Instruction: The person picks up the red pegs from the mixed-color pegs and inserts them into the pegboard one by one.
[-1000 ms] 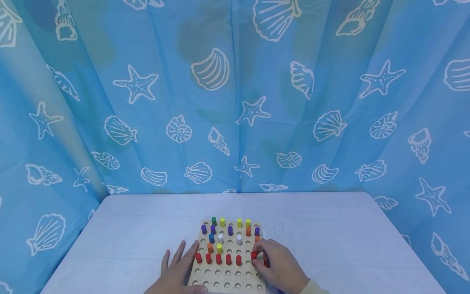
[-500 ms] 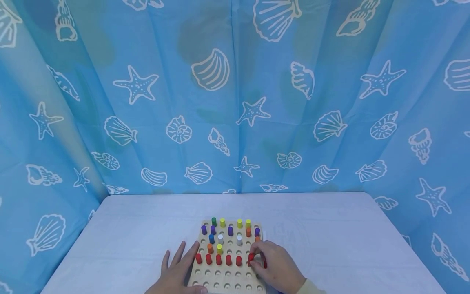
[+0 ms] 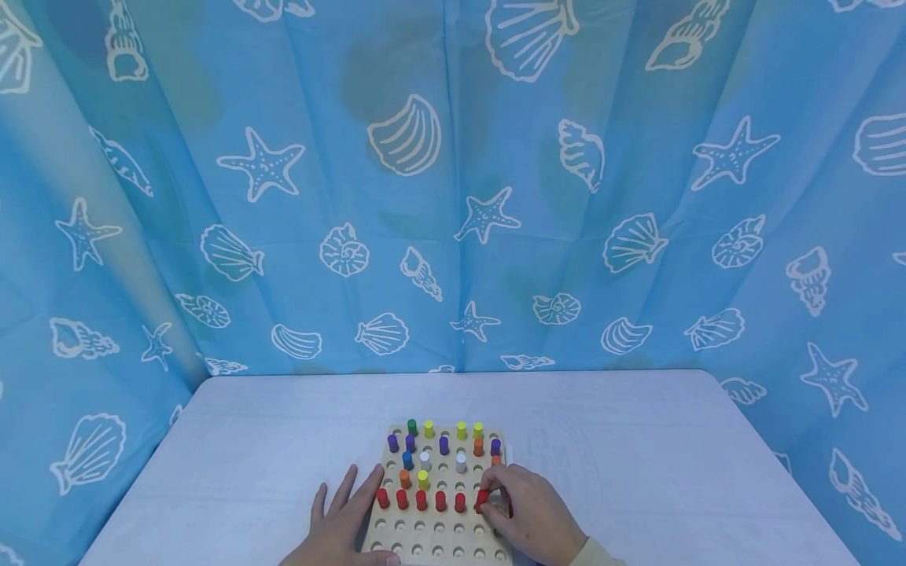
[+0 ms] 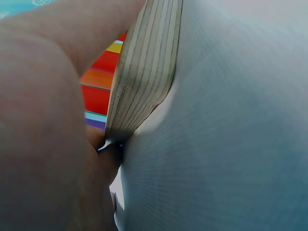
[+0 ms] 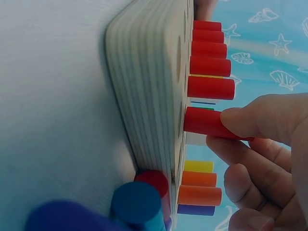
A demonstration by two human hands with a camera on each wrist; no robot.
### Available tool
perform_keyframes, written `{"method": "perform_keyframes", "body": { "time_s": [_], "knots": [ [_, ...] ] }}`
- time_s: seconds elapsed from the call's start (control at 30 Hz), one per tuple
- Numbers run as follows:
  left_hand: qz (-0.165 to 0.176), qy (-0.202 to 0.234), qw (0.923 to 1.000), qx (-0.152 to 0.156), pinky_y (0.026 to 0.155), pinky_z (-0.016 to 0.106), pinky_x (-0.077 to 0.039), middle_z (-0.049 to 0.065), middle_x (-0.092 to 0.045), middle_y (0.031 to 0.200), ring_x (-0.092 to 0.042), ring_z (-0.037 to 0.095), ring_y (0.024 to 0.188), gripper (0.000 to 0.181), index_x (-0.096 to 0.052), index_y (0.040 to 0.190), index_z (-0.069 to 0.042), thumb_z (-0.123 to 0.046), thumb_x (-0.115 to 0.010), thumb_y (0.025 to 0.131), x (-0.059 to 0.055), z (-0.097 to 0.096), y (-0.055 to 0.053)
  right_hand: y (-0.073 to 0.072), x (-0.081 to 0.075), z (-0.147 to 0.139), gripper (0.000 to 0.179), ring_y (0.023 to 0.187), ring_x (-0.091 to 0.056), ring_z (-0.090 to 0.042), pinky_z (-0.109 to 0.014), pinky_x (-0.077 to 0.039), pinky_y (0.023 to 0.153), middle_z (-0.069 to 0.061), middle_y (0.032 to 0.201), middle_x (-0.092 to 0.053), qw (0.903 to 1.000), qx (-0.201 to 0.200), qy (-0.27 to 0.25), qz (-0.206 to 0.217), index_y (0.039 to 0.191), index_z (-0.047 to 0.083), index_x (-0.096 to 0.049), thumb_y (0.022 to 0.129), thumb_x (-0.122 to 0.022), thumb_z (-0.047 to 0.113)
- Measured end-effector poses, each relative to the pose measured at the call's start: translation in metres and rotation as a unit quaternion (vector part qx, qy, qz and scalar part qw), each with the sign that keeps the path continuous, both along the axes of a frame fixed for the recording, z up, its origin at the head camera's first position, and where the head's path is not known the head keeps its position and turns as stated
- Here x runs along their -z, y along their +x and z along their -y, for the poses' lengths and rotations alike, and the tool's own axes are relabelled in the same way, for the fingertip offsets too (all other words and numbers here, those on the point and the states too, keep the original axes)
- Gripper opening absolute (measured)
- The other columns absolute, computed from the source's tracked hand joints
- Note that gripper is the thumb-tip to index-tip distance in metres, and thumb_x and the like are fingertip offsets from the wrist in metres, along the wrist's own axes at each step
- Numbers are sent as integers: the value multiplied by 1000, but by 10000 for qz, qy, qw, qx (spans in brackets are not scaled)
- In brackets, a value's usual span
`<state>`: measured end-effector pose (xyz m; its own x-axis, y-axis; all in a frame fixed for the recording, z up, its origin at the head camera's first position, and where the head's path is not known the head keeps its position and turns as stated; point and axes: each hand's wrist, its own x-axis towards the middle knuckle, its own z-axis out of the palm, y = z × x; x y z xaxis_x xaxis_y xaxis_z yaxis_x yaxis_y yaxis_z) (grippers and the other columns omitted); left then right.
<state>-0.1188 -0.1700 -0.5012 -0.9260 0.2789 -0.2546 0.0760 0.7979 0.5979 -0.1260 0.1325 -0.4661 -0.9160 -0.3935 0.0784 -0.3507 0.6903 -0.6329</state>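
A wooden pegboard (image 3: 428,538) with rows of round holes lies near the table's front edge. My left hand (image 3: 340,523) rests along its left side, fingers spread and thumb at the near corner. Thumb and fingers of my right hand (image 3: 534,507) pinch a red peg (image 5: 202,120), its end at a hole of the board. That peg lines up with several standing red pegs (image 3: 421,500). In the right wrist view it projects from the board face much like the neighbouring red pegs. The left wrist view shows the board's layered edge (image 4: 144,72) beside the hand.
Green, yellow, purple, blue, white and orange pegs stand in the farther rows, such as a white peg (image 3: 461,462). Loose pegs, including a blue peg (image 5: 138,202), lie against the board's right side. A shell-print curtain (image 3: 453,275) hangs behind the white table (image 3: 637,440).
My right hand has moved slightly left with the red peg, from the board's right side to the hole at the end of the red row. My left hand has stayed in place.
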Motion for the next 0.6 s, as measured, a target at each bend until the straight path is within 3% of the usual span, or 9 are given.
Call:
{"method": "perform_keyframes", "body": {
  "time_s": [0.2, 0.6],
  "knots": [
    [60, -12, 10000, -29, 112, 72, 13, 16, -31, 162, -4, 46, 152, 113, -23, 161, -12, -71, -72, 77, 4, 1, -1, 0, 0, 1, 15, 64, -43, -3, -22, -39, 53, 13, 75, -50, 10000, 20, 39, 36, 98, 21, -64, 90, -76, 20],
    [73, 143, 9999, 33, 111, 74, 13, 16, -31, 162, -3, 46, 151, 111, -22, 161, -13, -67, -72, 79, 2, 3, -2, -1, -2, 1, 14, 64, -44, -3, -22, -40, 54, 13, 76, -51, 9999, -9, 66, 80, 97, 22, -64, 90, -76, 20]
  ]
}}
